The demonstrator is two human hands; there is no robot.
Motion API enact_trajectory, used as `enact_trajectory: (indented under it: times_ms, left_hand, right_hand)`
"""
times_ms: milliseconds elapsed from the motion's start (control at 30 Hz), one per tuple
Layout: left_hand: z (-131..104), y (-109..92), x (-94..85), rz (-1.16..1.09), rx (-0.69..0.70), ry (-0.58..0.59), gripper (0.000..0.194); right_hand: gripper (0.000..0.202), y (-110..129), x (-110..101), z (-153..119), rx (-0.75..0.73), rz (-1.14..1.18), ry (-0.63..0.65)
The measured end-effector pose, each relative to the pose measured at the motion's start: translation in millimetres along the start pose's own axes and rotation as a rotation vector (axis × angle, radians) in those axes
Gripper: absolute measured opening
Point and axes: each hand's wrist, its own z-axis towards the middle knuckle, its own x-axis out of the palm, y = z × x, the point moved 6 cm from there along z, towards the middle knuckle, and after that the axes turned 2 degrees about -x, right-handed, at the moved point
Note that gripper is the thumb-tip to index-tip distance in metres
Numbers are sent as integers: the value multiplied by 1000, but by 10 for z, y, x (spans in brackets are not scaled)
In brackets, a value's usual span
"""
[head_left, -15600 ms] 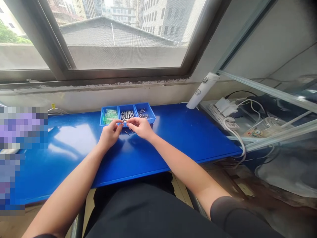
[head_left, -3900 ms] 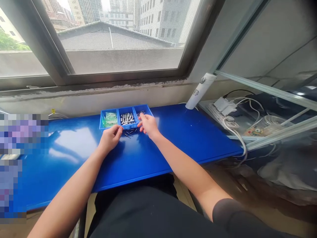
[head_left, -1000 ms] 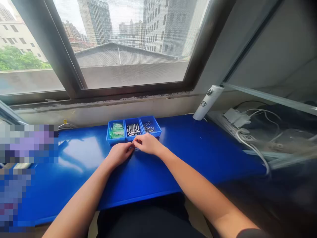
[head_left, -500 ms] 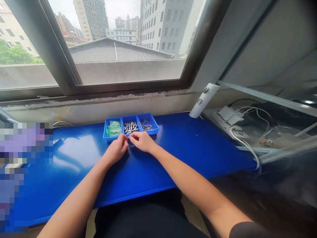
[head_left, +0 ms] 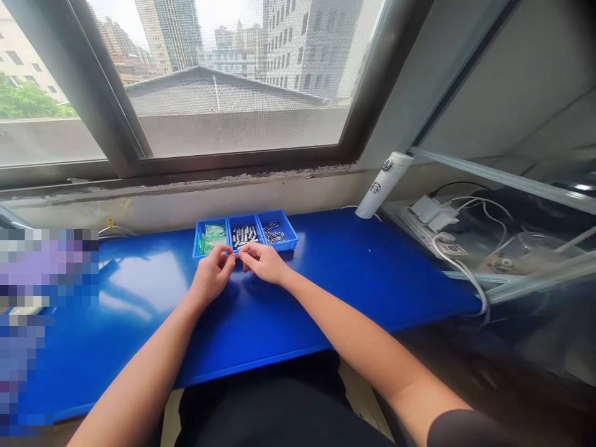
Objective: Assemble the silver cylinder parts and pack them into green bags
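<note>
My left hand point(head_left: 215, 270) and my right hand point(head_left: 263, 262) meet fingertip to fingertip just in front of a blue three-part tray point(head_left: 291, 246). Both are closed in a pinch; whatever sits between the fingertips is too small to make out. Green-and-clear small pieces point(head_left: 215, 236) fill the tray's left compartment. In the middle one lie several short black-and-silver cylinders point(head_left: 244, 235). Thin metal pins or rods point(head_left: 274, 234) are scattered in the right compartment.
The tray stands on a blue tabletop point(head_left: 354, 279) against the wall below a window. A white flask point(head_left: 382, 186) stands at the back right. Beyond it, a power strip point(head_left: 435, 220) with plugs and white cables lies beside a metal frame. A blurred-out area covers the left edge.
My fingers have shifted slightly, with the left hand's thumb and fingers opened a little wider around the pinch. The tray and its contents look the same.
</note>
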Motion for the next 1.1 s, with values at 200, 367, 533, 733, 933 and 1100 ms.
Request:
enact_trajectory:
  times_ms: [200, 367, 533, 733, 933, 1100]
  left_hand:
    - [1, 20, -40, 73, 16, -80, 22]
    - [8, 36, -50, 109, 14, -95, 19]
    - [12, 44, -35, 130, 11, -68, 21]
    - [22, 64, -20, 139, 8, -32, 22]
    - [23, 33, -41, 147, 27, -44, 29]
    - [7, 15, -30, 122, 6, -32, 26]
  right_hand:
    - [20, -57, -39, 35, 31, 7, -47]
    - [22, -70, -23, 38, 42, 31, -36]
    - [23, -69, -24, 49, 64, 56, -50]
    - [23, -44, -25, 29, 57, 28, -59]
    - [19, 9, -40, 3, 29, -30, -74]
    - [25, 11, -70, 10, 55, -39, -103]
